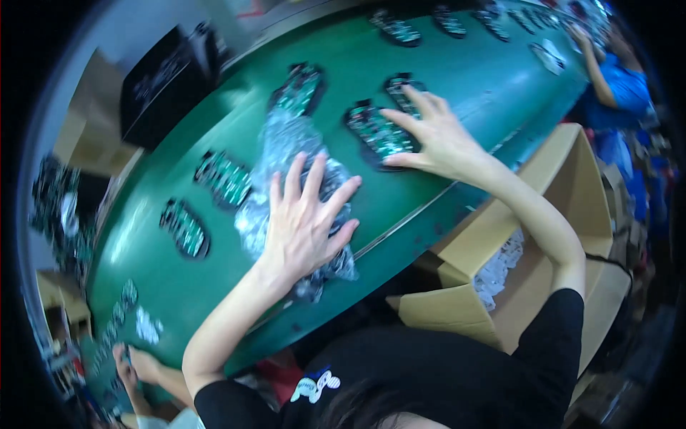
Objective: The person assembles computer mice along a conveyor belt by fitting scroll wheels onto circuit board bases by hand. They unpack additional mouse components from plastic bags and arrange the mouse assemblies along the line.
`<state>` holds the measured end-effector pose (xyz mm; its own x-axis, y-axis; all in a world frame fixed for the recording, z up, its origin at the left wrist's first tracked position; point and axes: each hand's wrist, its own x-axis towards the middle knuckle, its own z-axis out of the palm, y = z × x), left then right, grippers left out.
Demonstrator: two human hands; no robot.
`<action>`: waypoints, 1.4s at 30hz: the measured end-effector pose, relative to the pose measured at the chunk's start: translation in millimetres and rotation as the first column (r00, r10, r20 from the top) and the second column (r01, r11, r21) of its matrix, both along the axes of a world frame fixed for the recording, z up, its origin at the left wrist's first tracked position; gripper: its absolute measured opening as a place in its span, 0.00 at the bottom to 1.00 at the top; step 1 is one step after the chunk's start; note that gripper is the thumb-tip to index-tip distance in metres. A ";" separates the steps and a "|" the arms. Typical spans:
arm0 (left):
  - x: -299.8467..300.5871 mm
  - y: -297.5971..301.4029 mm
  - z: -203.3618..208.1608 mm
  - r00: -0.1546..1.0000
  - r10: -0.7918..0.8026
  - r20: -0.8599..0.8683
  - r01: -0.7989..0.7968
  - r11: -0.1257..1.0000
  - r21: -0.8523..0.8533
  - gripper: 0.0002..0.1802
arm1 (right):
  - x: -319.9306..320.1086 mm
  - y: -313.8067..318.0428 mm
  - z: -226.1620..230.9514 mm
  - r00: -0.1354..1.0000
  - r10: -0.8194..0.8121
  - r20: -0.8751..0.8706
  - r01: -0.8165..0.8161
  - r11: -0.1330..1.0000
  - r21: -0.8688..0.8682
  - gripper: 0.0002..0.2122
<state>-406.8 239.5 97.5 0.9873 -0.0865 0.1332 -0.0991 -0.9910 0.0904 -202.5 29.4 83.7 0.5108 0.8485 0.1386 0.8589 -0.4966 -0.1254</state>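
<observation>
A single wide fisheye view looks down and outward from head height, over the wearer's black shirt [429, 368] at six o'clock, onto a green desk [471, 79] that slants from eight o'clock up to two. It is near enough that the left hand [296, 225] and right hand [444, 139] stand large around the middle, while the desk's far ends shrink toward a round, dark rim.

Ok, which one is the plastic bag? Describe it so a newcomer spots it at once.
Start at the long green worktable and find the person's bare left hand, spread open over it. Beneath that hand lies the crumpled, clear plastic bag. Unlike the green, dark-edged circuit boards beside it, it is wrinkled and see-through.
</observation>
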 end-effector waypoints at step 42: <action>146.4 402.3 19.9 0.766 0.396 -0.506 -0.548 0.814 -0.193 0.52 | -20.2 -13.7 35.7 0.982 -0.093 -0.165 0.128 0.968 0.214 0.25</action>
<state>-260.4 641.8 117.4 0.8488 0.3767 -0.3709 0.4971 -0.8075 0.3175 -222.8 15.8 119.4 0.6292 0.7421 0.2309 0.7624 -0.5316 -0.3690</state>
